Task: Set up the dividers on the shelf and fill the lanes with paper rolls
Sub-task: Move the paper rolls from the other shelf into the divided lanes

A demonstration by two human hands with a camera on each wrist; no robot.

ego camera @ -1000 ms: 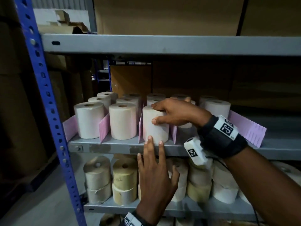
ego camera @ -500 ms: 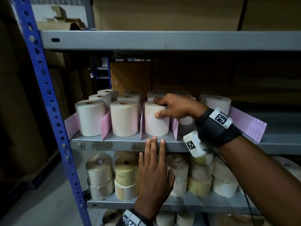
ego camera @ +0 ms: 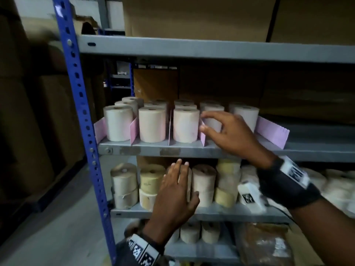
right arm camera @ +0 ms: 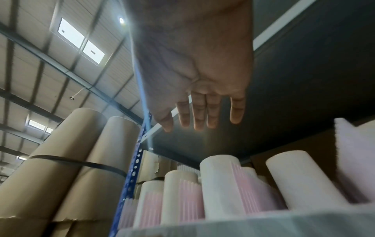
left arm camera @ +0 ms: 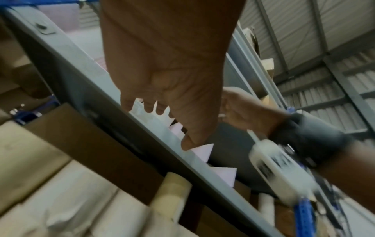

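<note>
White paper rolls stand in lanes on the grey middle shelf, parted by pink dividers. The front roll of the third lane stands free between two dividers. My right hand hovers at the divider to that roll's right, in front of the fourth lane, fingers loosely spread and holding nothing. The right wrist view shows the right hand with straight fingers above the rolls. My left hand is flat and empty below the shelf edge. In the left wrist view the left hand is by the shelf lip.
A blue perforated upright frames the rack on the left. The lower shelf holds stacked cream and yellow rolls. The last pink divider stands at the right with bare shelf beyond. Cardboard boxes sit on the shelf above.
My right hand has let go of the third-lane front roll and shifted right to the divider. My left hand has dropped from the shelf edge to below it.
</note>
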